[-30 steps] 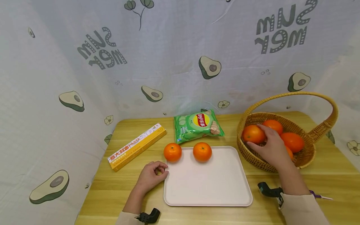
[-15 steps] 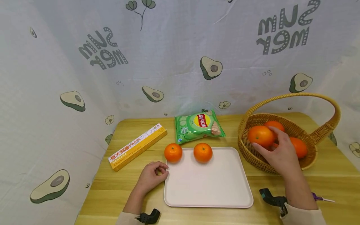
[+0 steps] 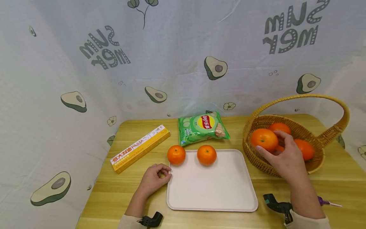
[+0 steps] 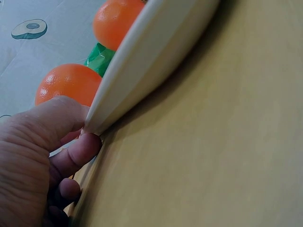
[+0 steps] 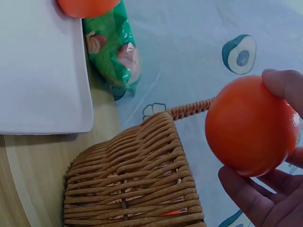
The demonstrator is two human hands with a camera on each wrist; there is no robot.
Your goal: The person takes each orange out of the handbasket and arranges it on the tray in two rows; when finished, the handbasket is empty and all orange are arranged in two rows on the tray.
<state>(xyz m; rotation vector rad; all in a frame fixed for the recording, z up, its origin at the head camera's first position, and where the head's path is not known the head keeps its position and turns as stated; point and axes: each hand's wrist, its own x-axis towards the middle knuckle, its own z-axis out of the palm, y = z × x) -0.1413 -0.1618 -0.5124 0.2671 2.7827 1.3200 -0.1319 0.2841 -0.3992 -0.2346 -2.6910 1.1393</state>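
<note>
Wooden table (image 3: 217, 219) bears the tray (image 3: 211, 187), its left rim pinched by the left hand (image 3: 154, 178). Two oranges (image 3: 206, 155) sit at the tray's far edge. To its right, the right hand (image 3: 288, 160) grips another orange (image 3: 263, 140) over the basket (image 3: 255, 162); best lift gently, clear of the handle (image 3: 310, 95).

From here I count at least five oranges (image 3: 264, 140), two of them at one tray (image 3: 212, 184), one in the right-hand fingers (image 5: 241, 191), the rest in one basket (image 3: 254, 160); also one crisp packet (image 3: 200, 130), one pasta box (image 3: 140, 149), two wrist cameras (image 3: 154, 220), one purple-handled tool (image 3: 323, 201).
</note>
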